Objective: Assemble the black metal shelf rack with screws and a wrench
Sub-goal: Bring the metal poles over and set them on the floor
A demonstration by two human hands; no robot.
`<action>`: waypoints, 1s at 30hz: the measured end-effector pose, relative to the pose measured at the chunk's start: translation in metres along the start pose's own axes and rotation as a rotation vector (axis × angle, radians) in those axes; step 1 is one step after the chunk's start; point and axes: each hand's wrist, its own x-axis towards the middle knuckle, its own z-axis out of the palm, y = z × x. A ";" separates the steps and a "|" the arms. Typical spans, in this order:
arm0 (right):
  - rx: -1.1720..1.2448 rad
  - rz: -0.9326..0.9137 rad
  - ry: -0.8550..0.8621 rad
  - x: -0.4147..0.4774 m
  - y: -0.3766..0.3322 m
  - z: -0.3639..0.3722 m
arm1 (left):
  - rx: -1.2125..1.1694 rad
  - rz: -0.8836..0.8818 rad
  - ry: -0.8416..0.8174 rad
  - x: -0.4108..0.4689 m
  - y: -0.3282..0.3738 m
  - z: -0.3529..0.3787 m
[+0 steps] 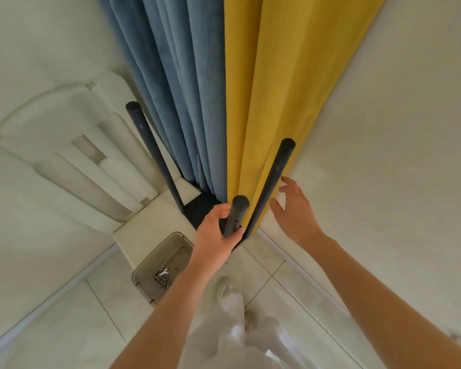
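Rack position: the black rack stands on the floor in the corner, against the blue curtain and yellow curtain; three posts rise from a dark shelf plate.
Left hand: the left hand is wrapped round the near post, fingers closed on it.
Right hand: the right hand is open with fingers spread, holding nothing, just beside the right post and not touching it as far as can be seen.
Far post: the far post leans outward, unheld.
Hardware: screws and a small wrench lie in a clear tray on the floor, apart from the rack.
Risk, joints: the posts splay at different angles, so the joints look loose; pulling one post could rack the frame or work a screw free.
Risk, curtains: cloth touching the posts could snag or hide a joint.
Risk, footing: the tray sits near the person's feet; a step could scatter the screws.
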 end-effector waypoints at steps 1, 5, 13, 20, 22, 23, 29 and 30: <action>0.027 0.001 0.005 0.009 -0.002 0.000 | -0.010 0.012 0.000 0.002 0.000 0.002; 0.171 0.074 0.017 0.031 -0.005 0.000 | -0.091 0.010 -0.036 0.003 -0.005 0.012; 0.331 0.097 -0.033 0.048 0.002 0.008 | -0.180 -0.125 -0.069 0.002 -0.006 0.020; 0.366 -0.060 -0.141 0.061 0.011 0.009 | -0.258 -0.267 0.258 -0.001 0.015 0.039; 0.369 -0.156 -0.188 0.065 0.013 0.007 | -0.315 -0.319 0.415 -0.001 0.024 0.046; 0.378 -0.194 -0.211 0.066 0.013 0.007 | -0.336 -0.349 0.496 0.000 0.028 0.048; 0.391 -0.366 -0.276 0.073 -0.002 0.001 | -0.425 -0.388 0.762 0.011 0.048 0.030; 0.382 -0.380 -0.274 0.073 -0.007 0.000 | -0.430 -0.374 0.790 0.010 0.051 0.026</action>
